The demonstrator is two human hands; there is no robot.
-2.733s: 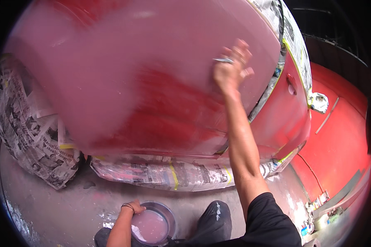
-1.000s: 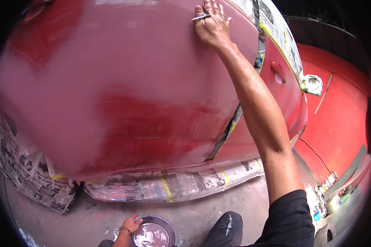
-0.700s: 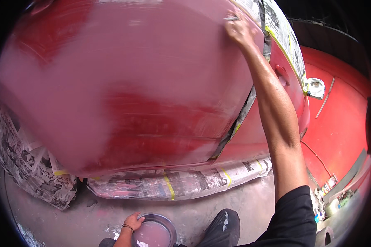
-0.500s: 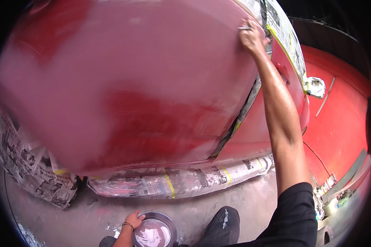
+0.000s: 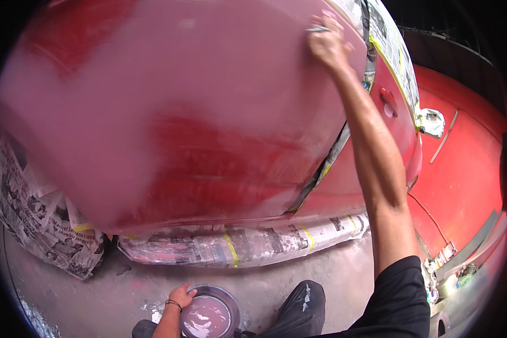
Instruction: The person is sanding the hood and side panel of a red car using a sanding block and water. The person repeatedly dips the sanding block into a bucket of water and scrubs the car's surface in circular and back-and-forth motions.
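In the head view, newspaper masking with strips of yellow tape is running along the sill under the car, and more newspaper is bulging around the wheel area at eight o'clock. Further masking paper is covering the glass at one o'clock, and a wrapped mirror is sticking out at three o'clock. A red wall is filling the right side, with small cans and clutter lying on the floor at four o'clock. Nothing is standing between the hands and what they are touching.

The car panel is taking up the centre and upper half, looking hazy pink over most of its surface, with bare red showing through low in the middle and at eleven o'clock. The right hand, at one o'clock, is pressing against the panel's upper edge, fingers curled around a small thin pale piece, blurred. The left hand, at six o'clock, is gripping the rim of a round bowl of pinkish water on the concrete floor, beside a dark trouser knee.
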